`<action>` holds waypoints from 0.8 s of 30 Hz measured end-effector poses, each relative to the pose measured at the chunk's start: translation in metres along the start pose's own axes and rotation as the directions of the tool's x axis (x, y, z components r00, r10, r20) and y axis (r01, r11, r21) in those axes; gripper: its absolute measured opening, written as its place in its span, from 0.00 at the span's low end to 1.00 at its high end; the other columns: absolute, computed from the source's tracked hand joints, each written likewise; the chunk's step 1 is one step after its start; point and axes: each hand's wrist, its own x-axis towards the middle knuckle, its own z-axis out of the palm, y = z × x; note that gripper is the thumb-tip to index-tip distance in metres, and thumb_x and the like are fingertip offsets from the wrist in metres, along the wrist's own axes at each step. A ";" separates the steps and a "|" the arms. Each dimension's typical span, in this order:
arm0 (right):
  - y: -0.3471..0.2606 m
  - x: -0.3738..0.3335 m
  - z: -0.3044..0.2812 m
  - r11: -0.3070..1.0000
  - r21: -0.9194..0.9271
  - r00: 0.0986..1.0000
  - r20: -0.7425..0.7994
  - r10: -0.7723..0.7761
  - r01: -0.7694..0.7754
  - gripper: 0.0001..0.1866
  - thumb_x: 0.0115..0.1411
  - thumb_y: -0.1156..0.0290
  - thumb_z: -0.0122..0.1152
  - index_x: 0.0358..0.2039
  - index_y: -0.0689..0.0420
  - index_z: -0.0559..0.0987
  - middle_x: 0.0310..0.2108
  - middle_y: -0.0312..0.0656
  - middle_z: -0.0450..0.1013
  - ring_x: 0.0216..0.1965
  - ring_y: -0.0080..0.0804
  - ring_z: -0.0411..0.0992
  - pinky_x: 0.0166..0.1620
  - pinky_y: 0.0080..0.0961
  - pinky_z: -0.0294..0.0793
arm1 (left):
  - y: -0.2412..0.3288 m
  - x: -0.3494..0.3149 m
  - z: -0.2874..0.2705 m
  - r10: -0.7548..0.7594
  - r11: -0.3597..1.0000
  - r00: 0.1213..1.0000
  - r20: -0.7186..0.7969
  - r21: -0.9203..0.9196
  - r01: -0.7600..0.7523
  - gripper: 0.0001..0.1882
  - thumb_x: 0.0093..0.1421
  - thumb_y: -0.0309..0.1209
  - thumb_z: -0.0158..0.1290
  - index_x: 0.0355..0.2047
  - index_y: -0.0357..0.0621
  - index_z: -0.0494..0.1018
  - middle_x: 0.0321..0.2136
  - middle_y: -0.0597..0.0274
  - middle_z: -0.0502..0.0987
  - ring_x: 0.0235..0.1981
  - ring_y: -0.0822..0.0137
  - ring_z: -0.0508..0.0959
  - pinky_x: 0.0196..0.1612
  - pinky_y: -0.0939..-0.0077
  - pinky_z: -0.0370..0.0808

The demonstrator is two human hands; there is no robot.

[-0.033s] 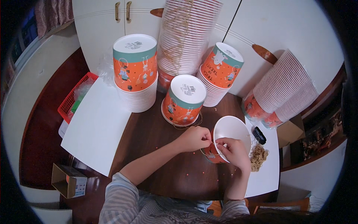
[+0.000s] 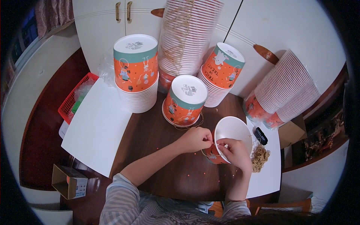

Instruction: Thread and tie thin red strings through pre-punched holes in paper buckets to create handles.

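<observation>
1. Hands. We find the right hand across the near side of the open bucket, thumb and fingers closed in a pinch at the rim. The left hand is at the bucket's left side, fingertips also closed and almost meeting the right ones. We cannot tell what lies between either set of fingertips.
2. Bucket. We note that it sits on the brown table and appears tilted, white mouth facing up and rightward. Thin string shows against its left side.
3. Change check. Compared with the preceding view, we detect no visible shift in hands, bucket or string. We judge that the handling at the rim stands at the same stage.
4. Right of the bucket. We see a tangled string bundle and, slightly farther, a small black object, type unclear.
5. Beyond the bucket, to its left. We see an upside-down bucket with a string loop at its base.
6. Farthest from the bucket. We locate the left stack, right stack and tall stack behind it, with wrapped stacks beyond it to the right.
</observation>
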 end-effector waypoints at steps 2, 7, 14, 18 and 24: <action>0.002 0.001 0.002 1.000 0.000 1.000 -0.005 -0.009 0.009 0.08 0.50 0.69 0.56 0.31 0.56 0.77 0.24 0.45 0.74 0.22 0.39 0.73 0.28 0.29 0.71 | 0.002 -0.001 0.000 0.000 1.000 1.000 0.000 0.005 0.000 0.09 0.45 0.29 0.52 0.24 0.35 0.73 0.19 0.53 0.76 0.22 0.64 0.77 0.26 0.74 0.72; 0.001 0.002 0.003 1.000 -0.010 1.000 -0.010 -0.007 0.007 0.08 0.50 0.69 0.56 0.31 0.55 0.78 0.24 0.44 0.74 0.22 0.39 0.73 0.28 0.29 0.71 | 0.008 -0.002 0.000 -0.023 1.000 0.999 0.028 0.001 0.023 0.09 0.45 0.29 0.51 0.24 0.34 0.73 0.19 0.52 0.75 0.21 0.64 0.77 0.26 0.74 0.72; 0.004 0.004 0.006 0.999 -0.019 0.999 -0.033 -0.041 0.040 0.06 0.50 0.69 0.54 0.28 0.55 0.77 0.23 0.42 0.74 0.21 0.39 0.73 0.27 0.30 0.71 | 0.003 0.001 0.002 -0.063 0.998 0.994 0.090 0.001 0.064 0.08 0.49 0.29 0.53 0.26 0.36 0.72 0.22 0.60 0.77 0.23 0.74 0.75 0.26 0.80 0.71; 0.009 0.003 0.005 0.996 0.001 0.992 -0.092 -0.084 0.084 0.05 0.50 0.74 0.54 0.27 0.59 0.74 0.20 0.41 0.72 0.18 0.28 0.71 0.23 0.22 0.68 | 0.008 0.000 -0.003 -0.158 0.956 0.961 0.225 -0.209 0.206 0.10 0.50 0.25 0.52 0.33 0.36 0.67 0.22 0.58 0.75 0.23 0.73 0.75 0.27 0.82 0.71; 0.015 -0.001 -0.004 0.996 0.039 0.985 -0.157 -0.073 0.080 0.04 0.51 0.74 0.53 0.27 0.60 0.72 0.19 0.38 0.71 0.17 0.25 0.69 0.21 0.20 0.65 | 0.018 -0.001 -0.015 -0.151 0.906 0.931 0.331 -0.330 0.264 0.15 0.48 0.21 0.48 0.38 0.35 0.64 0.28 0.56 0.74 0.29 0.74 0.73 0.31 0.82 0.71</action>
